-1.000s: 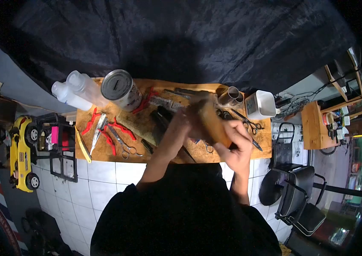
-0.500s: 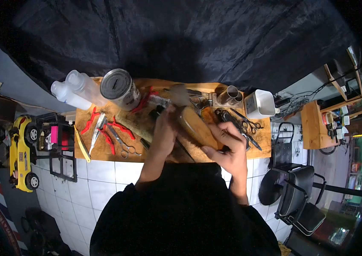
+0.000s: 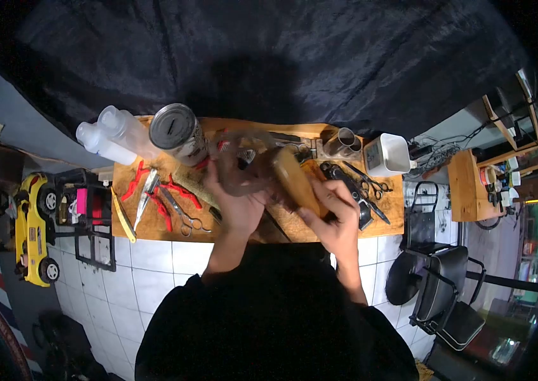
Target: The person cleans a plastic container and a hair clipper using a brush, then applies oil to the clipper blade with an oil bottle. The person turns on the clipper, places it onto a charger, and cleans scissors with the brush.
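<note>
A: Where is the oval, tan wooden-backed brush [image 3: 294,181] now?

B: In the bare right hand [image 3: 335,219], gripped round its lower end, raised over the worn brown wooden table [image 3: 386,230]. Its back stands steeper than half a second ago

A: And the bare left hand [image 3: 238,206]?

B: Turned more palm-up than it was, just beside the brush and apart from the other hand. A dark, see-through, looping blur [image 3: 246,186] lies across its fingers, where a greyish smear showed above the brush a moment earlier

A: So is it gripping something?

B: I cannot tell; the motion hides it. I'd judge that something is being turned or swung there while the brush is held ready close by, so the work in hand looks mid-movement

A: What sits around them?

B: The tall printed metal tin with a dark lid [image 3: 189,149] is near the left hand; black-handled scissors [image 3: 380,187] and a black hand-sized device [image 3: 365,213] lie to the right of the brush
</note>
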Available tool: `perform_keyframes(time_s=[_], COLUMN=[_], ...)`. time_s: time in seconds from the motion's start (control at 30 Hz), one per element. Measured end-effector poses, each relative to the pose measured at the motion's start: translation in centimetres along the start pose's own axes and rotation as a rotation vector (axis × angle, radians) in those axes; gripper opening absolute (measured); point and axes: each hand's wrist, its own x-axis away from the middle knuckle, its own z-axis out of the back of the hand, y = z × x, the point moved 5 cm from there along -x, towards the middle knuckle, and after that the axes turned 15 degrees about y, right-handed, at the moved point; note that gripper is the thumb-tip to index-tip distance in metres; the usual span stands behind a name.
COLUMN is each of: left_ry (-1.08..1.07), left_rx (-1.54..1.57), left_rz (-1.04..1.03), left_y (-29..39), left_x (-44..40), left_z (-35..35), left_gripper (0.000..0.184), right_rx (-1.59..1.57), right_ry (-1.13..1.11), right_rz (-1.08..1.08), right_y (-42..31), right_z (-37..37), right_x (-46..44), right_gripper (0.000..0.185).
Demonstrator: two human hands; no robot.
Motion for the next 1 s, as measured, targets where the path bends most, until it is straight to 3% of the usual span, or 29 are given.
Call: perform_keyframes(time_s=[0.07, 0.17, 0.27, 0.33, 0.4, 0.5, 0.53, 0.57, 0.67, 0.73, 0.8, 0.87, 0.93, 1.0], left_ry=[-0.186, 0.03, 0.094, 0.035, -0.079, -0.009, 0.015, -0.041, -0.107, -0.095, 0.037, 0.024, 0.006, -0.075], left_rx=[0.245, 0.219, 0.115, 0.106, 0.192, 0.01, -0.049, 0.458, -0.12, -0.165, -0.209, -0.28, 0.032, -0.358], left_rz=[0.043, 0.071, 0.131, 0.179, 0.223, 0.188, 0.174, 0.302, 0.148, 0.204, 0.233, 0.207, 0.367, 0.249], left_y=[0.9, 0.7, -0.6, -1.4, -1.8, -1.2, -1.0, -1.1, -0.6, -1.2, -2.5, -3.2, -4.3, -3.7], left_x=[-0.5, -0.5, -0.4, -0.1, 0.4, 0.4, 0.4, 0.6, 0.4, 0.3, 0.4, 0.0, -0.3, -0.2], left_z=[1.3, 0.0, -0.4, -0.9, -1.6, -1.4, -1.3, -1.0, -2.3, -2.1, -1.0, -1.3, -0.9, -0.6], left_gripper=[0.065, 0.067, 0.069, 0.069, 0.069, 0.067, 0.066, 0.069, 0.07, 0.066, 0.064, 0.063, 0.063, 0.067], right_rx=[0.051, 0.054, 0.04, -0.02, -0.069, -0.001, 0.029, 0.084, 0.107, 0.072, -0.019, -0.061, -0.017, 0.05], right_ry=[0.103, 0.244, 0.175, 0.051, -0.022, 0.056, 0.056, 0.131, 0.296, 0.272, 0.073, -0.13, -0.116, 0.024], right_rz=[-0.005, -0.037, 0.193, 0.06, 0.177, 0.17, 0.036, 0.07, 0.006, 0.046, 0.117, 0.079, 0.01, 0.032], right_y=[0.5, 0.8, -1.4, -2.2, -2.5, -1.4, -1.1, -0.7, 1.3, 0.9, -0.6, -1.7, -1.7, -0.2], right_z=[0.5, 1.4, 1.7, 0.8, -0.2, -0.3, 0.0, 0.5, 1.9, 2.5, 2.4, 1.3, 0.5, 1.0], right_x=[-0.2, -0.2, -0.6, 0.4, 0.7, 0.7, 0.5, 0.2, -0.5, -0.9, -1.0, -0.5, -0.3, -0.2], right_gripper=[0.045, 0.051, 0.057, 0.06, 0.063, 0.064, 0.06, 0.057, 0.054, 0.055, 0.054, 0.051, 0.049, 0.05])
